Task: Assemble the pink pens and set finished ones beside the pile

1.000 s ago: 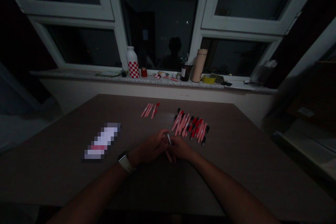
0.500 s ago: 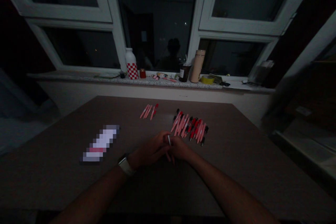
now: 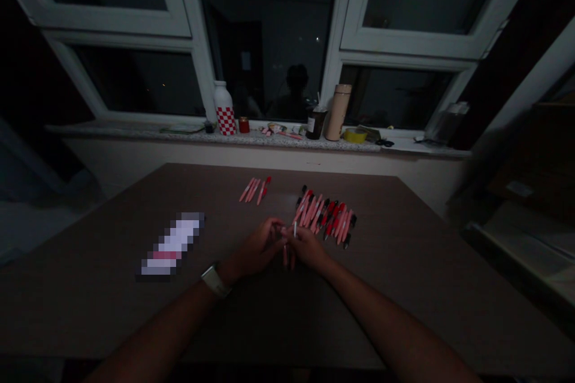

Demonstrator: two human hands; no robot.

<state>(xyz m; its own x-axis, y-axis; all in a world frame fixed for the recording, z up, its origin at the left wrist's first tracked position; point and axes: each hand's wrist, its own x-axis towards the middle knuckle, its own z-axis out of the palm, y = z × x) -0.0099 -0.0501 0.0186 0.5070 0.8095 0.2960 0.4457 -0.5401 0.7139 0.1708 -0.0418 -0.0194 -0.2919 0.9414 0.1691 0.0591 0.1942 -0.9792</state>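
Over the middle of the table, my left hand (image 3: 261,248) and my right hand (image 3: 309,246) meet at the fingertips. A thin white stick (image 3: 295,228) pokes up from my right fingers. Pink pen parts (image 3: 285,256) stick out below the same hand. My left fingers are curled in against my right fingertips; what they pinch, if anything, is hidden. Just beyond my right hand lies a pile of pink, red and black pens (image 3: 321,214). Farther left is a small row of pink pens (image 3: 252,190) with a red one (image 3: 267,185) beside it.
A phone with a blurred, lit screen (image 3: 173,245) lies on the table (image 3: 112,311) at left. Along the windowsill (image 3: 265,139) stand a red-checked white bottle (image 3: 225,109), a small red jar (image 3: 244,125), a dark cup (image 3: 315,124), a beige flask (image 3: 338,112) and yellow tape (image 3: 354,136).
My left hand has drawn slightly back to the left, its fingers lifting off my right hand. The white stick has shifted a little right and stands more upright. The pens on the table have not moved.
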